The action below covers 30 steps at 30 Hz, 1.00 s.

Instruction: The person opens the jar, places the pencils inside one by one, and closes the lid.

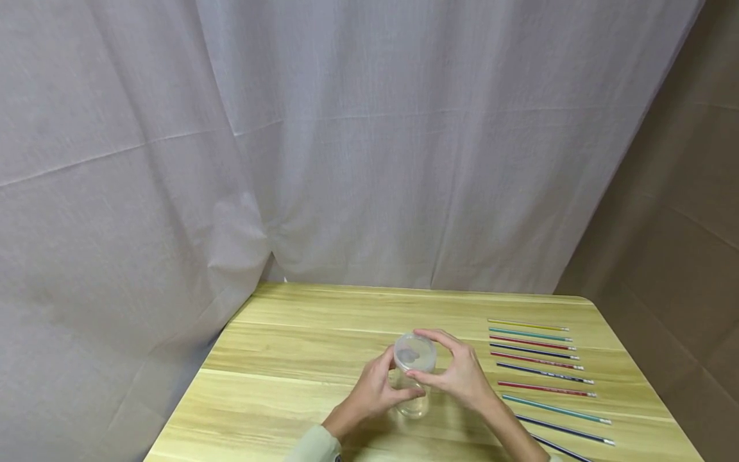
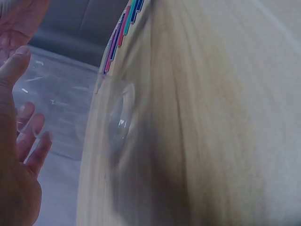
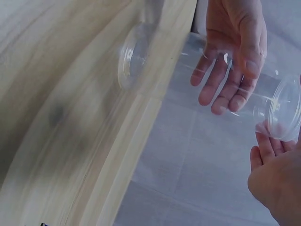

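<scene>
Left hand [image 1: 369, 388] fingers and thumb are wrapped round the body of a see-through jar [image 1: 412, 408], by which it is steadied in front of the person. By the right hand [image 1: 458, 378], the rim of the pale lid [image 1: 416, 354] is spanned and pinched between thumb and fingers. The jar is held roughly upright near the front of the wooden table [image 1: 323, 353]; whether its base is touching the wood cannot be told. The step in hand is judged to be work at the lid, though whether it is being loosened or tightened is not shown. For the next move, a firm hold on the body would be called for while the rim is turned or eased by the right hand.

To the right, a row of pencils [image 1: 545, 373] is laid out, eraser ends pointed toward the right edge. The lowest ones are lain just beside the right forearm, so a sideways sweep of that arm could disturb them. More room for moving is offered to the left and beyond the jar. Farther off, the table's far edge is met by a grey curtain [image 1: 358, 160].
</scene>
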Motion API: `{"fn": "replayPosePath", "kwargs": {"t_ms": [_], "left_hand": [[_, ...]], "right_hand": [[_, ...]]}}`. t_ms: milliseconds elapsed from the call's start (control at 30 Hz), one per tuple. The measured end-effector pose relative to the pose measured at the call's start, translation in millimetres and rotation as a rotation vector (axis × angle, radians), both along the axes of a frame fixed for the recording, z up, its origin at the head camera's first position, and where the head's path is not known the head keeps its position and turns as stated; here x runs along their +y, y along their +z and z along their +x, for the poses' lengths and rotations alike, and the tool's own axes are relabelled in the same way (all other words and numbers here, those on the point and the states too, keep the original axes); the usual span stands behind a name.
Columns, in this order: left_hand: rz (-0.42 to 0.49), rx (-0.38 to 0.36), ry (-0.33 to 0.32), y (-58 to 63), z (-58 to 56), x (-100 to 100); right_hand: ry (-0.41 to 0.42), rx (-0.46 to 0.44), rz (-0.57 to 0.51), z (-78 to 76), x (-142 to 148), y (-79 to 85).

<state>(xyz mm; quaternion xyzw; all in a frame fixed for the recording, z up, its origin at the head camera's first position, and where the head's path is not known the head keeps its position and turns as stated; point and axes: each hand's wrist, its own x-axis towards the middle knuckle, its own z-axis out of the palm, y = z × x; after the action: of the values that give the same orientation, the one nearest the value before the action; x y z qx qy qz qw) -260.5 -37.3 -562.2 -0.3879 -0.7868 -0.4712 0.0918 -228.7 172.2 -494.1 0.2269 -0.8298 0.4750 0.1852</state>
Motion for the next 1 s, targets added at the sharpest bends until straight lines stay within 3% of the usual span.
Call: {"fn": "replayPosePath", "kwargs": {"t_ms": [267, 500, 633, 800, 1000], "left_hand": [[-0.023, -0.07, -0.009, 5.6, -3.2, -1.8], [-0.053, -0.096, -0.063, 9.8, -7.3, -4.6], [-0.07, -0.09, -0.068, 10.1, -6.6, -4.9], [-0.071, -0.081, -0.053, 5.8, -3.5, -4.7], [-0.061, -0.103, -0.048, 3.4, -2.4, -5.7]], "right_hand": [[0.102, -0.057, -0.027, -8.2, 6.4, -1.8], [0.303, -0.108, -0.079, -18.7, 15.1, -2.9], [0.365, -0.119, -0.077, -19.7, 16.9, -0.8], [0.303, -0.094, -0.058, -11.4, 13.1, 4.1], [0.078, -0.03, -0.029, 6.9, -2.6, 10.0]]}}
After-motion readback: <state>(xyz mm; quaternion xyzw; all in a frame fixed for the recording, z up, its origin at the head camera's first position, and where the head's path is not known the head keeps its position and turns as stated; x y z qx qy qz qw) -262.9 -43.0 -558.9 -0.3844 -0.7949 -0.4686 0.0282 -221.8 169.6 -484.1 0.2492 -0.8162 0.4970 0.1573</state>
